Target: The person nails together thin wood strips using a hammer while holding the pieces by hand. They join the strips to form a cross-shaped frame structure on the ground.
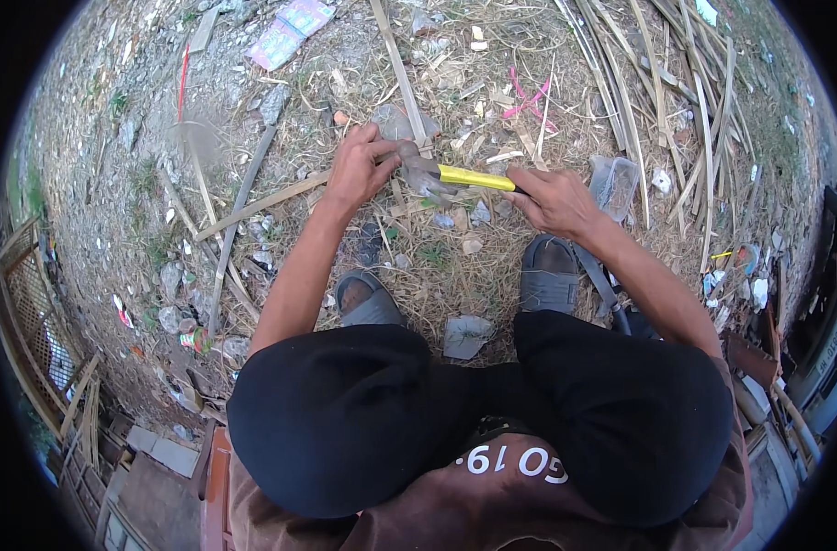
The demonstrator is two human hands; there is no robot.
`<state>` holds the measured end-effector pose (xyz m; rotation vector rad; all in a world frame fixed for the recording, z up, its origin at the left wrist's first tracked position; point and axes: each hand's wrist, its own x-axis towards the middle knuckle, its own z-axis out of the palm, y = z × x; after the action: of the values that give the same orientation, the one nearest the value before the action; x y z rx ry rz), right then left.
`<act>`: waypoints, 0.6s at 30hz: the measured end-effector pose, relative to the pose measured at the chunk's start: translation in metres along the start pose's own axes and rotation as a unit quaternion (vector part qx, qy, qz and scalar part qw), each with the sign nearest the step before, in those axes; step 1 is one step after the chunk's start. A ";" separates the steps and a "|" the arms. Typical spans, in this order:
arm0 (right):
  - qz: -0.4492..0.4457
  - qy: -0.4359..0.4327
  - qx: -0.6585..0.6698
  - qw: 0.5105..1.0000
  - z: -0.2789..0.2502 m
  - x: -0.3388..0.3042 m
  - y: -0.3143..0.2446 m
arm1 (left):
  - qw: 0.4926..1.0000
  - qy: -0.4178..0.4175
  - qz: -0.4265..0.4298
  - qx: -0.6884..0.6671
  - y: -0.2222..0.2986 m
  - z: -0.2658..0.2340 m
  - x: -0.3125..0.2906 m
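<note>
My right hand (pixel 561 200) is wrapped round the dark grip of a claw hammer (pixel 474 177) with a yellow handle. The hammer's grey metal head lies to the left, right beside the fingertips of my left hand (pixel 359 165). That hand is closed in a pinch; whatever is between its fingers is too small or hidden to make out. A thin wooden strip (pixel 262 204) runs from the left up to my left hand. Another wooden strip (pixel 400 73) comes down from the far side, its near end by the hammer head, next to a grey stone (pixel 395 122).
A clear plastic container (pixel 613 188) lies right of my right hand. Behind my right sandal (pixel 549 275) is a long blade with a dark handle (pixel 611 298). Many wooden strips (pixel 657 83) are piled at the far right. Stones, straw and litter cover the ground.
</note>
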<state>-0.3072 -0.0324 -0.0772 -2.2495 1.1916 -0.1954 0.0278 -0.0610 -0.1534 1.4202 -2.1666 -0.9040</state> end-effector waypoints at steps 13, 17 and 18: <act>0.087 0.020 0.086 0.992 0.007 -0.007 0.004 | 1.000 0.004 -0.009 0.002 0.004 0.000 -0.001; 0.082 0.080 0.145 0.983 0.009 -0.009 -0.012 | 1.000 0.006 -0.009 0.001 0.001 0.001 0.003; 0.069 0.099 0.162 0.979 0.011 -0.010 -0.016 | 1.000 0.011 -0.009 -0.003 -0.001 0.001 0.001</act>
<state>-0.2975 -0.0128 -0.0760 -1.8909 1.3070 -0.5307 0.0274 -0.0615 -0.1545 1.4412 -2.1374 -0.8974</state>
